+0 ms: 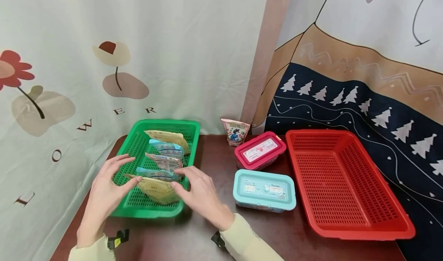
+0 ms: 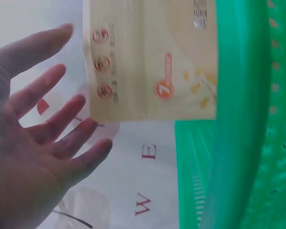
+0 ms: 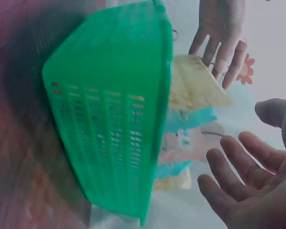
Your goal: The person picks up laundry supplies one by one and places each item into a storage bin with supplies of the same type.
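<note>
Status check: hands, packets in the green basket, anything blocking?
Left hand and right hand open, either side of front yellow packet. Packets upright in green basket. Nothing blocking.

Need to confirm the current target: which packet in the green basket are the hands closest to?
The yellow packet at the front of the green basket, flanked by left hand and right hand.

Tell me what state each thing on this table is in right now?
Green basket: holds a row of upright packets.
Front yellow packet: leaning in the basket.
Left hand: fingers spread, open.
Right hand: open.
Red basket: empty.
Red-lidded box: lid on.
Teal-lidded box: lid on.
Pink pouch: standing upright.
</note>
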Motion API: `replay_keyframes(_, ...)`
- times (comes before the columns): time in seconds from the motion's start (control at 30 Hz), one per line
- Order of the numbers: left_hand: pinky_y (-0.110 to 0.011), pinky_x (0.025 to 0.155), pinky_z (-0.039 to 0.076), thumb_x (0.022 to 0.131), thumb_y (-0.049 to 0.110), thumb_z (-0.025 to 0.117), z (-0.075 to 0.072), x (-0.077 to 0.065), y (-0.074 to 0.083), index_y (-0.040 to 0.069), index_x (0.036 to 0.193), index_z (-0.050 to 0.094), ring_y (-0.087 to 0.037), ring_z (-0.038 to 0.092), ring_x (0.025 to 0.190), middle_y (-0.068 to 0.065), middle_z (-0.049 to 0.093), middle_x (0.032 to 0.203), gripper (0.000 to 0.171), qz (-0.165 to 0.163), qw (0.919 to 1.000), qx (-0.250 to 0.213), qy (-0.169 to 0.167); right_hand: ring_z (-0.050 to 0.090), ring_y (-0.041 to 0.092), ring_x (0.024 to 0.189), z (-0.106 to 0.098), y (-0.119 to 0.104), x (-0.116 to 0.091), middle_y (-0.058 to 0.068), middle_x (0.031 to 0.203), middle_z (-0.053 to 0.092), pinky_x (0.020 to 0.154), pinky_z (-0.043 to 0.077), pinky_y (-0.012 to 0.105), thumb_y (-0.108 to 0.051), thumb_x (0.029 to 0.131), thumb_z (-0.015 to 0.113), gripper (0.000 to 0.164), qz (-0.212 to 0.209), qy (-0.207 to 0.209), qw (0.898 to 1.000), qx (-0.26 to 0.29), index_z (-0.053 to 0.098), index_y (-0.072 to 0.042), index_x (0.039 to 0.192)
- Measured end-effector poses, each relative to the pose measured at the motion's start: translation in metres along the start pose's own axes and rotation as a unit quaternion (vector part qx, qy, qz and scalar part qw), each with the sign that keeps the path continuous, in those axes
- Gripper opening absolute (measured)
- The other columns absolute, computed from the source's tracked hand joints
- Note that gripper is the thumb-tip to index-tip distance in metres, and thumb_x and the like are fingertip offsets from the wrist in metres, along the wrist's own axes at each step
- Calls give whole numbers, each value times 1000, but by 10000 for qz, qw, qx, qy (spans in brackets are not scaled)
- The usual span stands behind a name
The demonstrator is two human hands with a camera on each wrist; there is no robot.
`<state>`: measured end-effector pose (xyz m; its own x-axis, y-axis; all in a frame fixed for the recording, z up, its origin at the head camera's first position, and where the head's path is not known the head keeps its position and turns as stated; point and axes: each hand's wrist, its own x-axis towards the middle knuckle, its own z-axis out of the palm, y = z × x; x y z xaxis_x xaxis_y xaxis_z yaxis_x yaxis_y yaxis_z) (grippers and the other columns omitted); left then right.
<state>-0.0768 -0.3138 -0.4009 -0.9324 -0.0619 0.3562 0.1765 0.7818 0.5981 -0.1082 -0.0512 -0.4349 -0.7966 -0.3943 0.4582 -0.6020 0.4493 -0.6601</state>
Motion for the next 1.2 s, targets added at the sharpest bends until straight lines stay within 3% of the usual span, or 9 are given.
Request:
replay_keyframes(0.03,-66,93,39,85,13,86,1,0,3,8,136,66,-44,46,134,-14,50,150,54,15,9999,-25,118,66,9,115,-3,0,-1,-5,123,70,96,54,29,-35,100,70,34,5,37,10000,25,70,-15,128)
replay_keyframes(0.17,-33,99,41,87,11,84,8,1,15,12,133,70,-20,51,137,-5,57,147,49,78,9971,-179,738,62,11,122,-16,4,-3,-4,130,67,100,52,32,-36,101,68,37,128,131,9997,129,68,-16,132)
replay_keyframes(0.27,-13,88,35,87,8,83,15,2,22,13,132,72,2,50,132,-1,63,142,46,181,9928,-320,1140,61,11,123,-26,8,-5,-4,132,66,101,52,35,-35,101,68,38,246,221,9991,247,68,-15,133)
replay_keyframes(0.43,-13,79,36,88,5,80,23,2,37,12,131,72,6,49,130,1,64,139,45,375,9884,-552,1365,61,12,123,-40,15,-9,-2,131,67,101,52,37,-32,99,71,37,341,544,9974,324,69,-14,130)
replay_keyframes(0.7,-16,80,38,88,5,79,42,15,62,9,128,73,-22,59,125,-3,63,141,41,846,9870,-720,1158,61,13,124,-71,27,-15,-1,131,67,104,50,40,-28,96,76,38,527,992,9935,161,70,-12,130)
replay_keyframes(0.8,-19,88,39,88,7,79,49,22,75,9,129,72,-28,60,124,-5,63,141,41,1035,9857,-853,1025,60,13,125,-83,33,-19,-2,133,66,104,50,42,-29,95,77,40,681,1019,9924,96,69,-14,132)
replay_keyframes(1.03,-26,94,41,89,6,78,66,31,100,10,131,71,-25,58,129,-7,61,143,43,1351,9799,-1248,776,61,16,123,-109,49,-24,-2,135,65,100,54,44,-31,95,77,43,1067,1004,9892,-77,68,-18,135)
replay_keyframes(1.13,-30,78,48,91,10,78,74,34,111,10,134,69,-20,65,109,-5,59,146,45,1414,9813,-1166,581,61,18,122,-120,56,-23,0,135,65,100,54,47,-31,95,76,44,1200,991,9876,-220,67,-18,136)
replay_keyframes(1.2,-35,78,51,92,14,78,80,37,119,11,138,66,-22,64,111,-3,57,148,47,1416,9835,-1055,401,61,20,122,-128,60,-20,1,136,65,99,54,49,-32,95,76,45,1284,971,9864,-337,66,-18,137)
